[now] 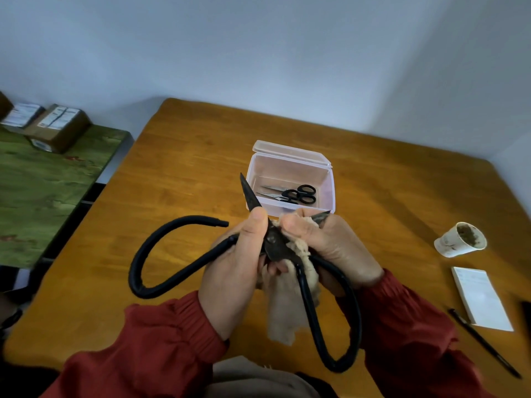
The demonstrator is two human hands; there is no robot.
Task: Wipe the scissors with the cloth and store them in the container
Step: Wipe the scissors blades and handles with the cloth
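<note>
At centre frame my left hand [235,265] grips the scissors [274,244] at the pivot while my right hand [330,248] pinches the cloth [284,305] round one spread blade, so I'd stroke tipward, fingers off the edge, the container [330,191] just above.

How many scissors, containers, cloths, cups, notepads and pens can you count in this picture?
Scissors: 3 (one large pair, two small pairs)
Container: 1
Cloth: 1
Cup: 1
Notepad: 1
Pen: 1
Total: 8

Wooden table [186,173] against pale blue wall [258,47]
</note>
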